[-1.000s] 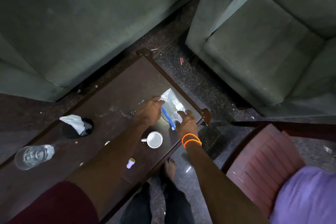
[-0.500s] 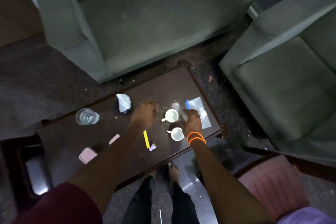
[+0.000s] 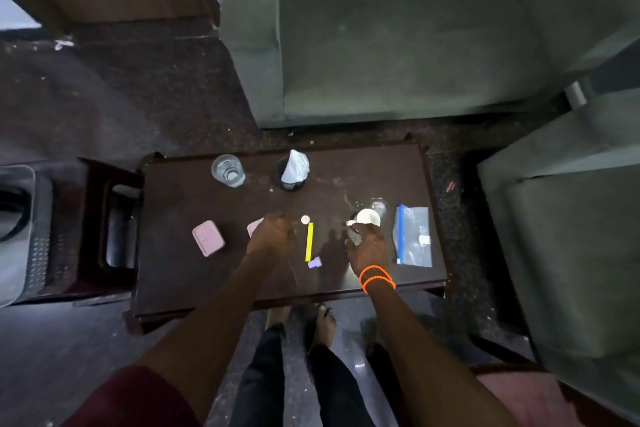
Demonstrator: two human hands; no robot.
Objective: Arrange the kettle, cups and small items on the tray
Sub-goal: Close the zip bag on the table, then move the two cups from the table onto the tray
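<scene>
Hands over a dark wood tabletop (image 3: 207,281), seen from above. Landmark: thin yellow stick (image 3: 309,241) lying near the tabletop's middle, pointing away from the person.

Left hand (image 3: 272,236) sits just left of the yellow stick, fingers curled down onto the tabletop; can't tell if it holds anything. A pale pink item (image 3: 254,226) peeks out from under its far left edge. Further left of the stick lies a pink rectangular case (image 3: 208,238).

Right hand (image 3: 367,248), w/ orange bands (image 3: 376,278) at the wrist, is right of the stick, fingers closed round something greyish; a white cup (image 3: 366,218) touches its fingertips on the far side. Can't tell if the cup itself is gripped.

Small round white piece (image 3: 305,219) sits just beyond the stick's far end; small lilac cap (image 3: 314,263) at its near end. Clear zip bag w/ blue strip (image 3: 412,236) lies well right of the stick, past the right hand. Beyond the stick, at the tabletop's far edge: a clear glass (image 3: 227,170) and a dark holder w/ white tissue (image 3: 294,170).
</scene>
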